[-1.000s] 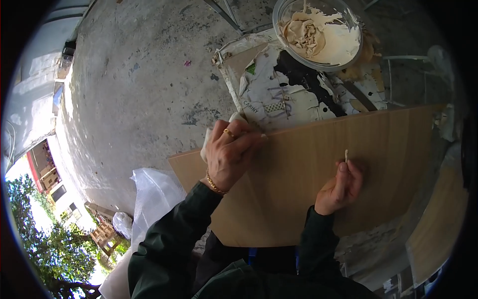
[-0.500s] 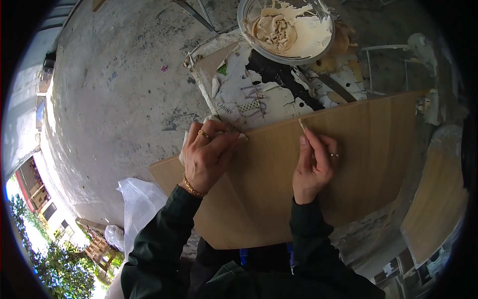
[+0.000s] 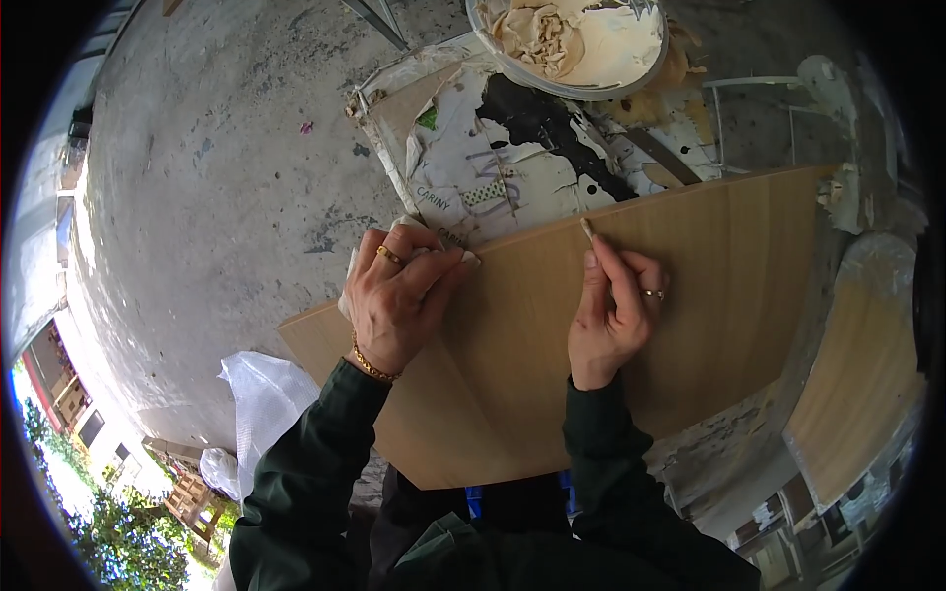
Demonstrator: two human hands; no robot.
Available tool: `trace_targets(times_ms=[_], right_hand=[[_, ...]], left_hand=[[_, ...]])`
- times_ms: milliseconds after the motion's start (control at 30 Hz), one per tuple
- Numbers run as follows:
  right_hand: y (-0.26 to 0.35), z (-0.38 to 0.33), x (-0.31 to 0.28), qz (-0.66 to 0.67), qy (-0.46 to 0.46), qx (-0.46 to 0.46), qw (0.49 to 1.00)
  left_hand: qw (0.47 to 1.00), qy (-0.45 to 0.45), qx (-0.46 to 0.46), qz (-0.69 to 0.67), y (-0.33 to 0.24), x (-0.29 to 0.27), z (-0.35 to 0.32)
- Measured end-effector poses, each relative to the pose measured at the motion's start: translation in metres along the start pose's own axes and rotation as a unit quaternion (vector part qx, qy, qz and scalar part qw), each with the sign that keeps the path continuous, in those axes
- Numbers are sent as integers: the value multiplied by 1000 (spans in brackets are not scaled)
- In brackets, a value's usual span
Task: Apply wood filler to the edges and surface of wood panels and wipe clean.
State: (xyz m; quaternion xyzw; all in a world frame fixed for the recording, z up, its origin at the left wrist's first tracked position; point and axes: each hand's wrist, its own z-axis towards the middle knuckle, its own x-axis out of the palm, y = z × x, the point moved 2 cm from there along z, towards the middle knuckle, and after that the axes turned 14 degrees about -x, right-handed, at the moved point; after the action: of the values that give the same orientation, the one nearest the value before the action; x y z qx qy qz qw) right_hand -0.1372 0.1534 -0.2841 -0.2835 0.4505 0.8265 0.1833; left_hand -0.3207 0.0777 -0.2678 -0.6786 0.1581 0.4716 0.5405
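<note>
While the left hand curls over the far edge of the wooden panel, pressing a pale cloth there, the right hand pinches a thin stick at that same edge. If the pinch slackens, the stick could skid off. Its long axis runs near to far, tip pointing far; the panel stretches left to right.

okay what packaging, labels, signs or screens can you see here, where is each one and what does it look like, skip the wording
Torn white printed paper sheet: flat on the concrete beyond the light wooden board, crumpled, with black splotches and small green marks.
Clear plastic bag: lower left beside the board, crinkled, whitish.
Round white tub: top centre on the paper, holding cream paste; no label shows.
No signs or screens in view.
</note>
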Motion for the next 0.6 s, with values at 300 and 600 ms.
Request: trace_targets(times_ms=[300, 600], right_hand=[[-1, -2, -2, 6, 7, -12, 1000], [4, -4, 5, -14, 8, -19, 1000]], left_hand=[[1000, -5, -6, -3, 1, 0, -1], [1000, -6, 1, -13, 4, 0, -1]])
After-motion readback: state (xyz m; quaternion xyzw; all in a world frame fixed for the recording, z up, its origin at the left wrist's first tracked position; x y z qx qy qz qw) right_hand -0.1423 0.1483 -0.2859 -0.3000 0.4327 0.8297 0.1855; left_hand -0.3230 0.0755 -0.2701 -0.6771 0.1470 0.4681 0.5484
